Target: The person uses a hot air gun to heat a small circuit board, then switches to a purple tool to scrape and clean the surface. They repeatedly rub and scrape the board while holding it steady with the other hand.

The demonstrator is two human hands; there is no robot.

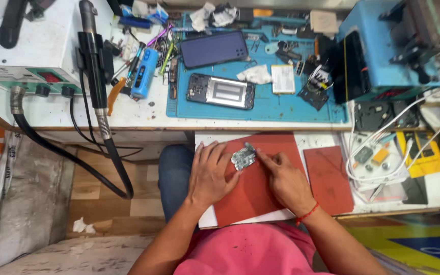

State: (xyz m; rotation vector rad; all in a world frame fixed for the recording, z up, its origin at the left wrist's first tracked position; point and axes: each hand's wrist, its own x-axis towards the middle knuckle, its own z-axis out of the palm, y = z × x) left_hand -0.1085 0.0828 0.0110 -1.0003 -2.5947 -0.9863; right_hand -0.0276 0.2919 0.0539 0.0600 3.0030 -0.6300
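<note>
Circuit board [243,158] lies on red mat [260,193], fingertips touching.

Looking steeply down from head height, facing forward over the lap, sitting close above the red mat [260,188], taking in the counter [143,114] beyond and floor at left, sharing nothing with another view

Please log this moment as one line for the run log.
left hand: steadies small silver circuit board | right hand: fingertip at board | under: red rubber mat
</note>
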